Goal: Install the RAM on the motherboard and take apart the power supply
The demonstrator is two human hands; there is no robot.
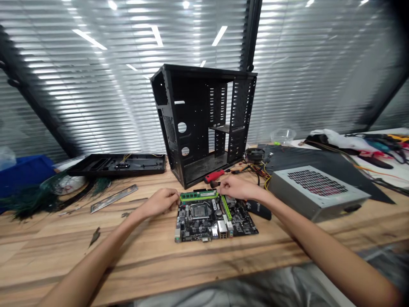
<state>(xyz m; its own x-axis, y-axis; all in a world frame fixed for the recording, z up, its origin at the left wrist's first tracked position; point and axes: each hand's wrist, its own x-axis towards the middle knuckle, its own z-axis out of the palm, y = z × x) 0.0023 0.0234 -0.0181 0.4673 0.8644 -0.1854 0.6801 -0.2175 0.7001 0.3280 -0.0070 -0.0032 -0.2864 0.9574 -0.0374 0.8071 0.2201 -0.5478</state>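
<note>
A motherboard [200, 226] lies flat on the wooden table in front of me, its ports facing my side. Along its far edge runs a green RAM stick [196, 195] beside a lime-green memory slot; whether it is fully seated I cannot tell. My left hand [162, 201] has its fingers curled and pinched at the stick's left end. At the other end my right hand [232, 187] is closed too, fingertips bent down onto the stick's corner. The silver CPU [200, 211] sits in its socket near the board's middle.
Behind the board stands an open black computer case [194, 123]. A red-handled screwdriver [214, 176] lies before it. To the right are a power supply [316, 189], cables and a black tool [259, 209]. A black front panel [119, 164] and metal plate [114, 198] lie left.
</note>
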